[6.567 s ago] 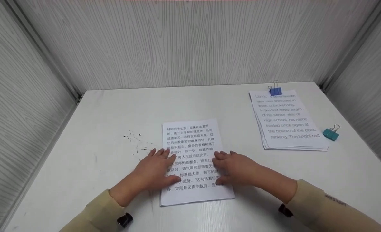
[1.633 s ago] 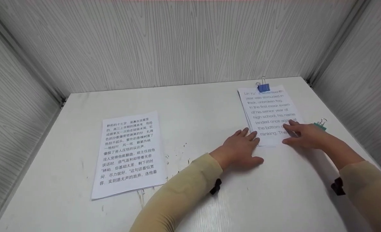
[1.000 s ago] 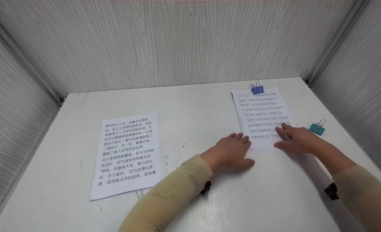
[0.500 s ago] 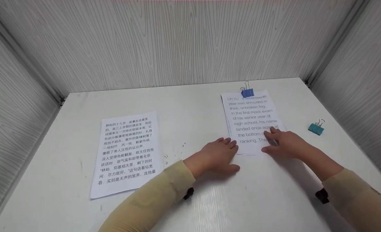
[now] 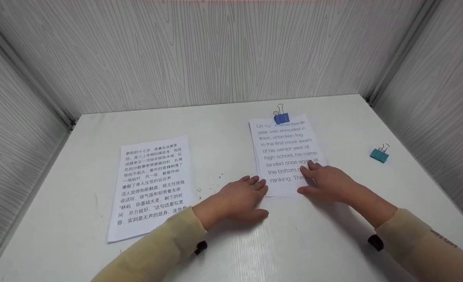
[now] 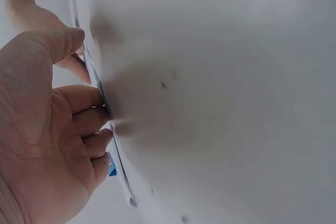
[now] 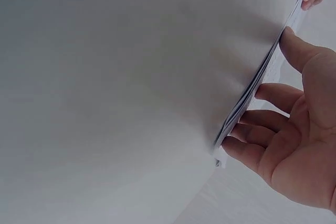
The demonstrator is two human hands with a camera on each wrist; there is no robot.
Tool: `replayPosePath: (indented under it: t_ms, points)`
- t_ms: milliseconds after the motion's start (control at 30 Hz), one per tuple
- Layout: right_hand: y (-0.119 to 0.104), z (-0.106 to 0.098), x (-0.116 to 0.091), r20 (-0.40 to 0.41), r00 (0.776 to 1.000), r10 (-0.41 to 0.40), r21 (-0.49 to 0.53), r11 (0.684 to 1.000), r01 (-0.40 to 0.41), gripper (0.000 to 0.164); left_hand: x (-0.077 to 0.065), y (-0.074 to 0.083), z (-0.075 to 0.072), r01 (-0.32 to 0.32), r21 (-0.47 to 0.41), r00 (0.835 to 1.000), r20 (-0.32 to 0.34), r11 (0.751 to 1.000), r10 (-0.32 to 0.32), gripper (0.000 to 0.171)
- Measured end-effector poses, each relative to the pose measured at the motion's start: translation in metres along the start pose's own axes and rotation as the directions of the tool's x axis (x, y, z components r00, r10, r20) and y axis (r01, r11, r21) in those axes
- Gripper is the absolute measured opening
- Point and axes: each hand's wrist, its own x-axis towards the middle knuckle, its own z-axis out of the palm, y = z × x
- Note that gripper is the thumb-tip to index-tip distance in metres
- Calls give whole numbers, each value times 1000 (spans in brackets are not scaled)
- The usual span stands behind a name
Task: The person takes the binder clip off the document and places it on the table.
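Observation:
A stack of English-printed sheets [image 5: 282,150] lies right of the middle of the table, a blue binder clip [image 5: 281,118] at its top edge. My left hand [image 5: 242,199] touches the stack's lower left corner with its fingertips, thumb spread away. On the lower right part rests my right hand [image 5: 329,184], fingers slightly bent and covering some words. In the left wrist view the fingertips of the left hand [image 6: 58,129] meet the stack's thin edge. The right wrist view has the right hand [image 7: 299,124] along the layered paper edge [image 7: 247,95].
A stack of Chinese-printed sheets [image 5: 153,184] lies on the left, partly behind the left sleeve [image 5: 157,246]. A teal binder clip [image 5: 379,154] sits near the right table edge. Wood-grain panels [image 5: 223,51] enclose the back and sides. Dark marks dot the table [image 5: 294,250].
The Chinese-printed stack went from the middle to the left. Both hands have since slid the English-printed stack with its blue clip leftward and nearer, away from the teal clip.

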Motion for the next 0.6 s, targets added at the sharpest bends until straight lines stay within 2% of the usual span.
replayPosePath:
  t_ms: [367, 600]
  points:
    - [-33, 7, 0, -25, 996, -80, -48, 996, 79, 71, -39, -15, 13, -18, 14, 999, -38, 1000, 18, 75]
    - [-51, 7, -3, -30, 989, -143, -61, 988, 141, 68, -64, -22, 18, -28, -14, 998, -63, 1000, 27, 73]
